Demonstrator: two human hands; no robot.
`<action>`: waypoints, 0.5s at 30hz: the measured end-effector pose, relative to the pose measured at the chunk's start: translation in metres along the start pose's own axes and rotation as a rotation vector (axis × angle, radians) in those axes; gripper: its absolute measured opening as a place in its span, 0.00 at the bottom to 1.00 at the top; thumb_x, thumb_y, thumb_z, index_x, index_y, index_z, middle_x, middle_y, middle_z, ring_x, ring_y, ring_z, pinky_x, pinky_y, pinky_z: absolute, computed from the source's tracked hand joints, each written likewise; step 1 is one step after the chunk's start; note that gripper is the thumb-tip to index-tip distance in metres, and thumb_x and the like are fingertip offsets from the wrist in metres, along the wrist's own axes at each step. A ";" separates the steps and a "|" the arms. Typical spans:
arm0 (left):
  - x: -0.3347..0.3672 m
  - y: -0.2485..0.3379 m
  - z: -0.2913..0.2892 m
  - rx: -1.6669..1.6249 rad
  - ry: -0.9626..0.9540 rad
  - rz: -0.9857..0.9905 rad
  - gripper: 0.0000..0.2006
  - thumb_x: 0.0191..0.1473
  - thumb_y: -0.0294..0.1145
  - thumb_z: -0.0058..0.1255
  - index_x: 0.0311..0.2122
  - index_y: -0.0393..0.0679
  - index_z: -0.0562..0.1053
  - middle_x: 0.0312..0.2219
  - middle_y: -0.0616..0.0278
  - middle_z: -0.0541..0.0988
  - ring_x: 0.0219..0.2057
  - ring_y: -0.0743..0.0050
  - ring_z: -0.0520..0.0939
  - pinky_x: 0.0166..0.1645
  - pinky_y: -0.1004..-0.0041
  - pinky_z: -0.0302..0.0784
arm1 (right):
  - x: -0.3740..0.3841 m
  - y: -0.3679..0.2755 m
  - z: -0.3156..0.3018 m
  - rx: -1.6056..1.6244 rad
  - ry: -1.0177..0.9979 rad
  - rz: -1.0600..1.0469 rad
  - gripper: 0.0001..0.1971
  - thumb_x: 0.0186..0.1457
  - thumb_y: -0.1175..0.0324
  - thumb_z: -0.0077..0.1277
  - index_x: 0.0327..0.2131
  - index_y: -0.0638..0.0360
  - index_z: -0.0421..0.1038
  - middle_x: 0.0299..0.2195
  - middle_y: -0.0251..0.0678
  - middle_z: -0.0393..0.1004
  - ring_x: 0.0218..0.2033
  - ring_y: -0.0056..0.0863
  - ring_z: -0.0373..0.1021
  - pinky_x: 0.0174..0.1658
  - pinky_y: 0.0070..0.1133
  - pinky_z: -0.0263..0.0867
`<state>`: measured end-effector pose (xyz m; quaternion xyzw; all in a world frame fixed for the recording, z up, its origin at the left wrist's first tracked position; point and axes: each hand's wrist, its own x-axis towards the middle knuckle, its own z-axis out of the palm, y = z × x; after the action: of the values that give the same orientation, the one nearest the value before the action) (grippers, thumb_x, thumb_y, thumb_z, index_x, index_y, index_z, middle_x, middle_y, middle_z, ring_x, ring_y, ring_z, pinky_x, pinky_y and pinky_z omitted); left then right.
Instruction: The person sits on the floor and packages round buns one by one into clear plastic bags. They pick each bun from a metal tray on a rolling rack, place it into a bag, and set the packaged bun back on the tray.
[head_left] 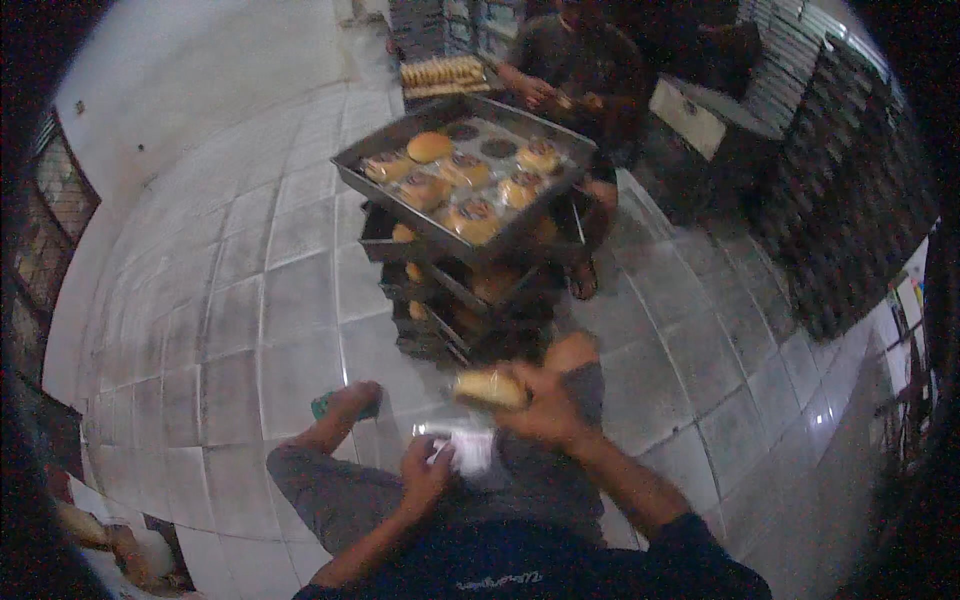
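Observation:
My right hand (545, 405) is closed around a golden bread bun (487, 387), held above my knees. A clear plastic wrapper (470, 448) sits pinched in my left hand (425, 472) just below the bun. Ahead of me stands a stack of dark metal baking trays (470, 300). The top tray (360, 158) holds several round buns (460, 180), some with dark filling. I sit on the floor with my knees bent.
Another person (570, 70) sits behind the tray stack, hands over a tray of pale buns (443, 73). Stacked crates (850, 170) line the right side. White floor tiles (250, 290) spread to the left. A white box (690, 115) lies at the far right.

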<state>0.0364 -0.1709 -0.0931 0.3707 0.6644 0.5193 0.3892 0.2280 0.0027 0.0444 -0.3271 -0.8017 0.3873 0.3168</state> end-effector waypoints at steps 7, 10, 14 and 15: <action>-0.008 -0.061 -0.021 0.298 -0.085 0.202 0.16 0.54 0.27 0.57 0.48 0.43 0.80 0.40 0.52 0.84 0.41 0.58 0.84 0.49 0.60 0.80 | 0.275 -0.034 -0.148 -0.877 0.585 -0.762 0.19 0.55 0.65 0.59 0.49 0.60 0.76 0.47 0.46 0.80 0.47 0.48 0.77 0.53 0.37 0.72; -0.004 -0.055 -0.018 0.758 -0.121 0.455 0.22 0.48 0.29 0.62 0.52 0.44 0.78 0.48 0.48 0.82 0.45 0.54 0.84 0.56 0.51 0.76 | 0.265 -0.060 -0.101 -0.630 0.358 -0.585 0.15 0.55 0.65 0.59 0.44 0.61 0.79 0.44 0.45 0.81 0.48 0.47 0.77 0.54 0.35 0.71; -0.004 -0.105 -0.006 1.310 -0.293 0.437 0.28 0.53 0.38 0.58 0.60 0.45 0.71 0.56 0.48 0.77 0.48 0.52 0.82 0.69 0.44 0.60 | 0.141 -0.065 0.022 -0.038 -0.220 -0.186 0.23 0.56 0.54 0.63 0.48 0.61 0.79 0.48 0.46 0.81 0.53 0.45 0.76 0.58 0.37 0.69; -0.002 -0.062 -0.001 1.186 -0.419 0.311 0.21 0.55 0.39 0.54 0.53 0.43 0.75 0.51 0.49 0.80 0.46 0.55 0.83 0.69 0.43 0.61 | 0.107 -0.025 0.034 -0.137 -0.252 -0.119 0.25 0.55 0.52 0.64 0.49 0.61 0.79 0.48 0.46 0.81 0.52 0.45 0.76 0.58 0.37 0.69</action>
<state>0.0310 -0.1852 -0.1536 0.7082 0.6870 0.0313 0.1601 0.1322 0.0584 0.0754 -0.2489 -0.8775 0.3501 0.2130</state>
